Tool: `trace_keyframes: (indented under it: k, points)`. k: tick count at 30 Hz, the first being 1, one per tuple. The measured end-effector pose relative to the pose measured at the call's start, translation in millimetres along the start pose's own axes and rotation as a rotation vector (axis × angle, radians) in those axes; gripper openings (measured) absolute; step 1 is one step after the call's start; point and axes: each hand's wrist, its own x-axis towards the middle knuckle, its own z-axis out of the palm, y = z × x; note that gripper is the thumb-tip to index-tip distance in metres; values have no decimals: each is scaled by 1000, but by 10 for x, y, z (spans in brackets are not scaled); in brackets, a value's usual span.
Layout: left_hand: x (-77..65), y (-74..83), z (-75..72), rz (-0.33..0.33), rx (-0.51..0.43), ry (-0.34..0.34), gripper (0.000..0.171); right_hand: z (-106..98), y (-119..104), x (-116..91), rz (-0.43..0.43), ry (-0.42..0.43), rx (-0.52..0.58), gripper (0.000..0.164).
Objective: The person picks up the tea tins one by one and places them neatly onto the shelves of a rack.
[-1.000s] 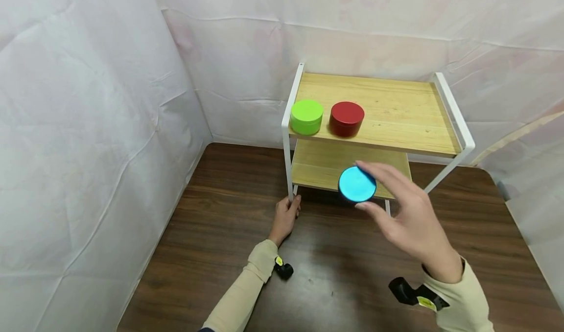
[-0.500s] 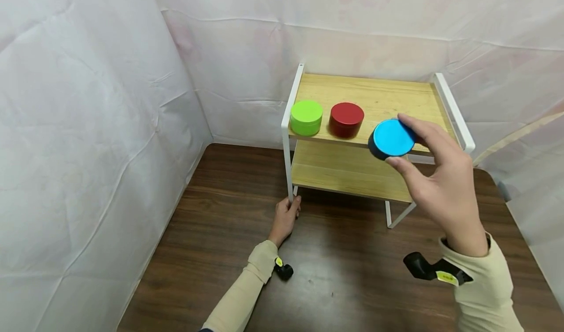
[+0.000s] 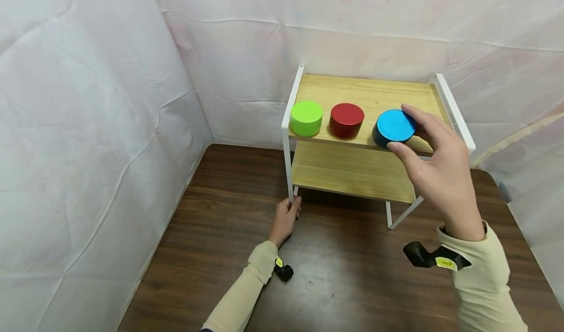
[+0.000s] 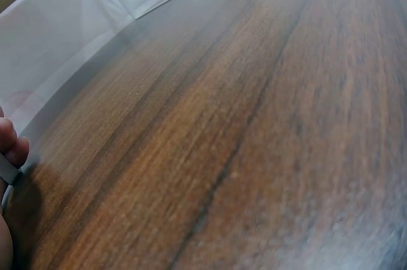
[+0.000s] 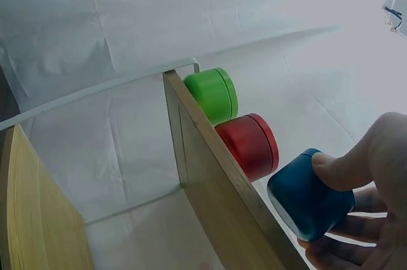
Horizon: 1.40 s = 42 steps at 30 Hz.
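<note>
My right hand (image 3: 442, 163) pinches a round blue tin (image 3: 395, 126) between thumb and fingers, close over the front right part of the wooden top shelf (image 3: 374, 89). In the right wrist view the blue tin (image 5: 310, 195) is tilted, its pale underside partly showing. To its left on the shelf stand a red tin (image 3: 346, 120) and, farther left, a green tin (image 3: 306, 118). My left hand (image 3: 285, 219) grips the foot of the white frame leg (image 3: 288, 170) at the rack's front left. Only a few fingertips (image 4: 16, 149) of it show in the left wrist view.
A lower wooden shelf (image 3: 348, 170) lies under the top one. The rack stands on a dark wooden table (image 3: 220, 253). White sheeting (image 3: 110, 126) hangs behind and at both sides. A raised white side rail (image 3: 456, 111) bounds the top shelf's right end.
My right hand has carried the blue tin up and to the right, from in front of the lower shelf to the top shelf's front edge. My left hand has stayed on the leg.
</note>
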Motion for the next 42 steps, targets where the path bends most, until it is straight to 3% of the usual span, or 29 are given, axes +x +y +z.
trace_keyframes:
  k: [10,22,25,33,42]
  points:
    - [24,0,-17,12,4,-18,45,22,46,40,-3,-20,-65,70]
    - [-2,-13,-2,-13,-7,11,43,28,61,57,30,-41,-109,65]
    - [-8,31,8,-21,19,21,43,35,67,58,24,-30,-113,63]
    - [-96,340,-29,-7,-16,11,40,59,93,58,27,-11,-138,60]
    - [-95,343,-37,-15,-10,15,41,88,97,62,38,14,-123,59]
